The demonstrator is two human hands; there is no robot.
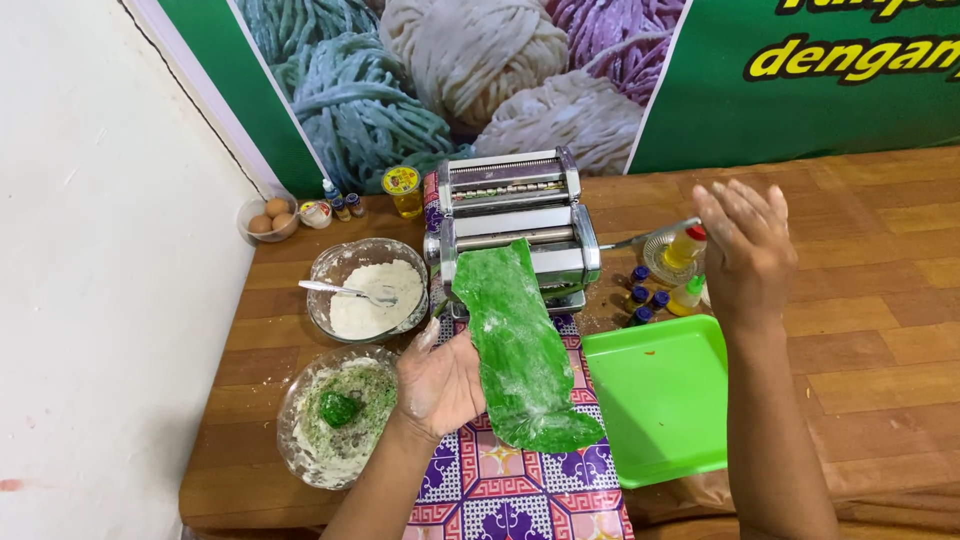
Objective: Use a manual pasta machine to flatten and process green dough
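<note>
A brown wooden counter [860, 300] stands against a white wall, and behind it hangs a big green sign [800, 90] with yellow letters and a picture of noodle bundles in blue-green, white and purple. In the middle sits a shiny metal pasta machine [515, 225]. A flat green dough sheet [520, 350], dusted with white flour, hangs down out of the machine's rollers onto a purple patterned cloth [500, 490]. It looks rolled flat already, but it is not cut into noodles yet. The left hand [440, 385] is open and floury, and its palm holds up the left edge of the sheet. The right hand [745, 250] is up in the air with fingers spread, holding nothing. A green tray [665, 400] next to the sheet has no noodles on it. One small green dough lump [340, 408] waits in a glass bowl [300, 450] of crumbs. Another bowl holds white flour [375, 300] and a spoon. At the back are eggs [268, 218], a yellow-lidded jar [402, 188], little blue-capped bottles [640, 295] and a squeeze bottle with a red cap [685, 245].
</note>
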